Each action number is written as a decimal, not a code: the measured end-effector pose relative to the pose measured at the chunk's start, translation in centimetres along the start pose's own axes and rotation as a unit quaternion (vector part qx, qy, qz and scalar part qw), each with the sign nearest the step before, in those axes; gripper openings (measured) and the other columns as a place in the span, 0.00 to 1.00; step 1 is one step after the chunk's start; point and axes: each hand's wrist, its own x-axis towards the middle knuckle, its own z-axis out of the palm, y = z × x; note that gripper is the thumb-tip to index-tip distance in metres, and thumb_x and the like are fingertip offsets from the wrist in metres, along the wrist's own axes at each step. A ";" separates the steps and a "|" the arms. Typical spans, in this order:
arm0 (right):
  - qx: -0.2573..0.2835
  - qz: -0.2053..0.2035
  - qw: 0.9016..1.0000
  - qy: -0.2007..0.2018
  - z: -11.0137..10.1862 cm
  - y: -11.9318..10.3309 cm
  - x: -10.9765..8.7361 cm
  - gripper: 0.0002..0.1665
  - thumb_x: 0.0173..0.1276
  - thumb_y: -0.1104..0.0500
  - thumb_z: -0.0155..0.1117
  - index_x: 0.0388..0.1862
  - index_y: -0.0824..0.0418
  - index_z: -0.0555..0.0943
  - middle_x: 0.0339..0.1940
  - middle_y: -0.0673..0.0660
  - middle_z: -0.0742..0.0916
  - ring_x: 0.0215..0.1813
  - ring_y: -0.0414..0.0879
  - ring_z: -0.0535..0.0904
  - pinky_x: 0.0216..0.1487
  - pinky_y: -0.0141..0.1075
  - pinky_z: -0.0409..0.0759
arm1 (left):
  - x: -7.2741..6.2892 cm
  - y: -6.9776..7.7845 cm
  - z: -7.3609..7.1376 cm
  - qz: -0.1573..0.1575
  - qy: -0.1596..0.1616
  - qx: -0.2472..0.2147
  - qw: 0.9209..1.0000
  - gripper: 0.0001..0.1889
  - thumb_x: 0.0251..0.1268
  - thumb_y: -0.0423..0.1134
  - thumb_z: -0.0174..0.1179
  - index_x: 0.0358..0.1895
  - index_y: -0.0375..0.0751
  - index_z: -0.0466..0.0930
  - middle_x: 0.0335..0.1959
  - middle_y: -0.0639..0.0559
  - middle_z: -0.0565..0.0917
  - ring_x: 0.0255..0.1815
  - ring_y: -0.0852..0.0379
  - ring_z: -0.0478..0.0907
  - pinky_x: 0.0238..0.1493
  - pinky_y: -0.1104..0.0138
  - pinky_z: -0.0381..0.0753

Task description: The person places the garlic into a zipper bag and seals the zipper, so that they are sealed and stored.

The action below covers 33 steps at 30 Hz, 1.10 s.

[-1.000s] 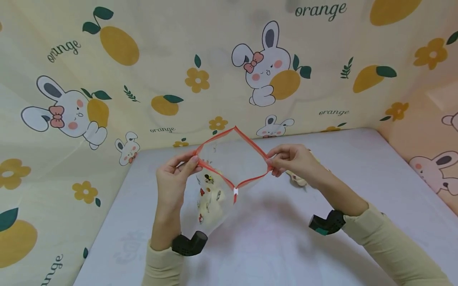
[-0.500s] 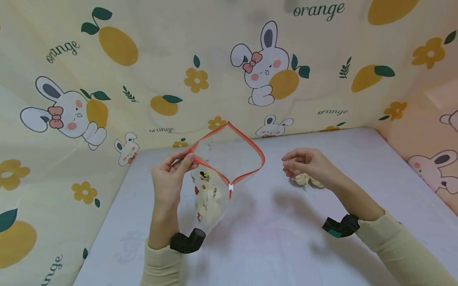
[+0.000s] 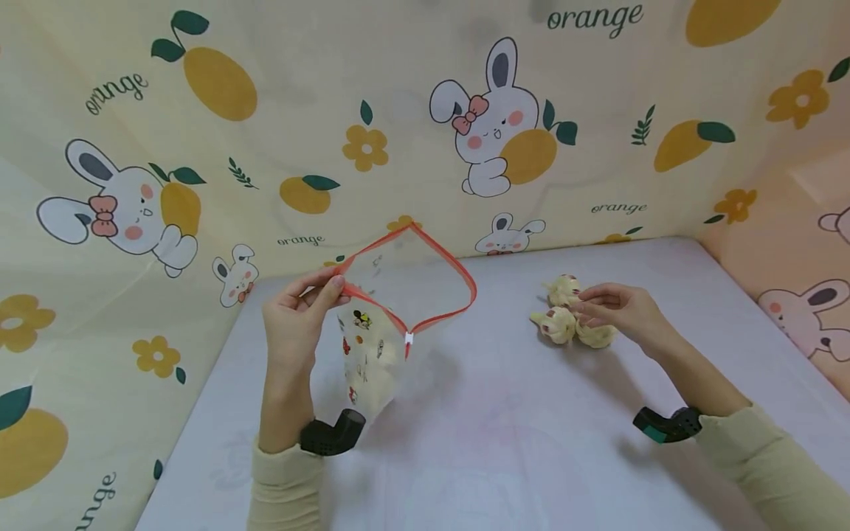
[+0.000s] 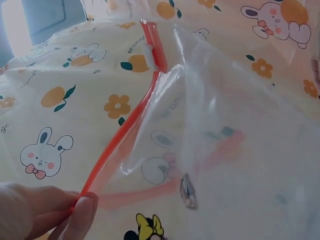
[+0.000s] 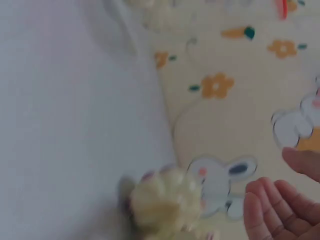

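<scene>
My left hand (image 3: 299, 310) pinches the rim of a clear zip bag (image 3: 375, 369) between thumb and fingers. The bag hangs above the table with its red-edged mouth spread wide, a white slider (image 3: 409, 338) at the near corner. Cartoon figures mark its side, and a cream colour shows through its lower part. To the right, several pale garlic bulbs (image 3: 556, 325) with purplish patches sit in a cluster. My right hand (image 3: 617, 310) is over that cluster, overlapping the rear bulbs in the head view. In the right wrist view its thumb and fingers (image 5: 260, 207) stand apart, beside a garlic bulb (image 5: 162, 202).
A white cloth covers the table (image 3: 505, 442). Behind it rises a cream backdrop (image 3: 398, 74) printed with rabbits, oranges and flowers, and a peach-toned panel (image 3: 797, 243) borders the right side. Black cameras are strapped on both wrists.
My right hand has let go of the bag's rim and moved right to the garlic bulbs, which are now more exposed. My left hand has shifted slightly left with the bag, whose mouth stays spread.
</scene>
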 end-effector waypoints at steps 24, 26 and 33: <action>-0.048 0.007 0.995 0.088 -2.8 7.0 0.4 0.32 0.65 0.48 0.66 0.57 0.71 0.72 0.30 0.20 0.78 0.36 0.17 0.73 0.35 0.13 0.74 | 0.2 -1.3 0.9 -0.016 0.001 -0.031 0.999 0.09 0.57 0.20 0.61 0.40 0.31 0.85 0.33 0.56 0.87 0.24 0.64 0.84 0.34 0.72 0.88; -0.055 0.008 0.995 0.087 -2.8 7.3 0.4 0.32 0.65 0.47 0.66 0.57 0.70 0.73 0.31 0.20 0.77 0.37 0.15 0.71 0.36 0.13 0.73 | 0.2 -1.3 1.0 -0.015 -0.002 -0.034 0.999 0.11 0.57 0.19 0.60 0.37 0.37 0.86 0.32 0.56 0.87 0.24 0.64 0.84 0.35 0.72 0.88; -0.065 0.023 0.996 0.053 -2.5 8.6 0.5 0.36 0.65 0.46 0.66 0.61 0.69 0.71 0.34 0.21 0.75 0.38 0.16 0.71 0.38 0.14 0.72 | 0.1 -1.5 1.2 -0.023 -0.011 -0.029 0.999 0.13 0.59 0.20 0.60 0.35 0.43 0.86 0.32 0.55 0.86 0.25 0.65 0.84 0.35 0.72 0.88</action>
